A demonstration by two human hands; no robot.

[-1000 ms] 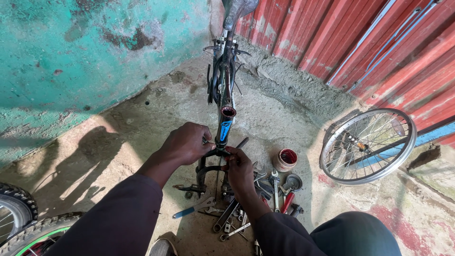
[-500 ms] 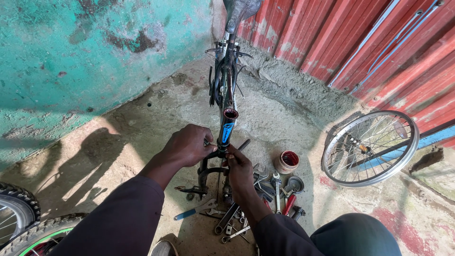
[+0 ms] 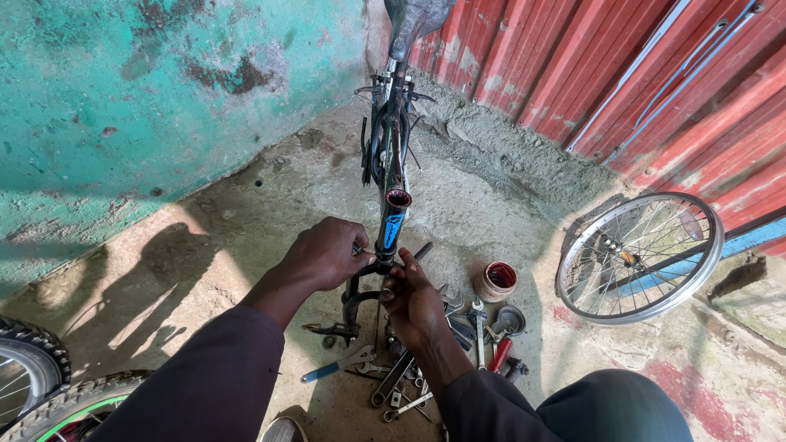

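An upside-down bicycle frame (image 3: 390, 143) stands on the concrete floor, its blue-marked tube (image 3: 391, 225) pointing toward me and its saddle (image 3: 413, 18) near the far wall. My left hand (image 3: 326, 254) is closed around the frame's black fork or head part beside that tube. My right hand (image 3: 409, 296) grips the same black part from below and to the right. What lies under my palms is hidden.
Several wrenches and small tools (image 3: 409, 372) lie on the floor under my arms. A small red-filled tin (image 3: 496, 281) sits beside them. A spoked wheel rim (image 3: 639, 255) leans against the red corrugated wall. Tyres (image 3: 49, 393) lie at lower left.
Both hands keep their hold on the frame; the left hand has shifted very slightly. The view has barely moved.
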